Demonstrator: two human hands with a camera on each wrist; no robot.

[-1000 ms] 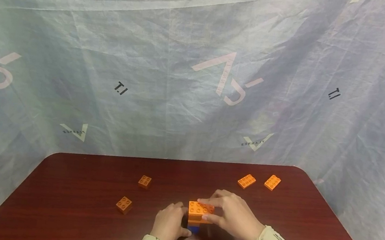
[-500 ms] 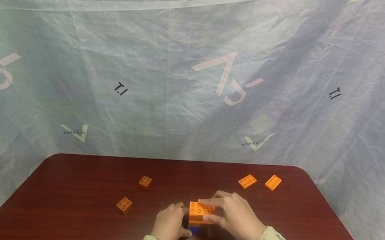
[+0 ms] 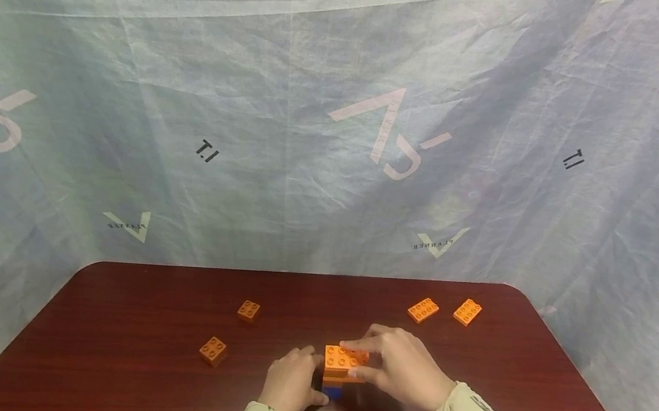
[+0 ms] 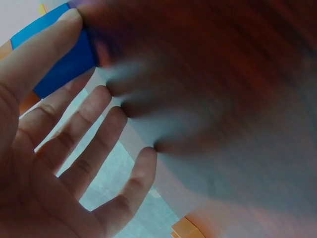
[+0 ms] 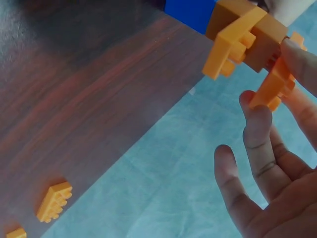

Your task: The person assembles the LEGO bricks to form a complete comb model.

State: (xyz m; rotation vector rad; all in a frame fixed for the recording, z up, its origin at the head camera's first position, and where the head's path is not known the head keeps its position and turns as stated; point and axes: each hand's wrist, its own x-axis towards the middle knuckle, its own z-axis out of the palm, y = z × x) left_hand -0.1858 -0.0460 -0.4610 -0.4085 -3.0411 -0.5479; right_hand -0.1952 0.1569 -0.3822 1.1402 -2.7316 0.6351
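A small stack of toy building bricks stands at the table's near side, with a blue brick (image 3: 331, 392) at its foot. My left hand (image 3: 288, 384) pinches this brick between thumb and index finger; the other fingers spread along the table in the left wrist view. Above the blue, the right wrist view shows a thin orange brick (image 5: 232, 44) jutting out sideways, and a thicker orange brick (image 5: 265, 44). My right hand (image 3: 407, 371) pinches a thin studded orange brick (image 3: 340, 356) at the very top. A narrow gap shows under part of it in the right wrist view.
Two small square orange bricks (image 3: 213, 351) lie on the dark red table (image 3: 130, 318) to the left. Two thin orange bricks (image 3: 423, 310) lie at the back right. A grey printed cloth (image 3: 290, 123) hangs around the table's back and sides.
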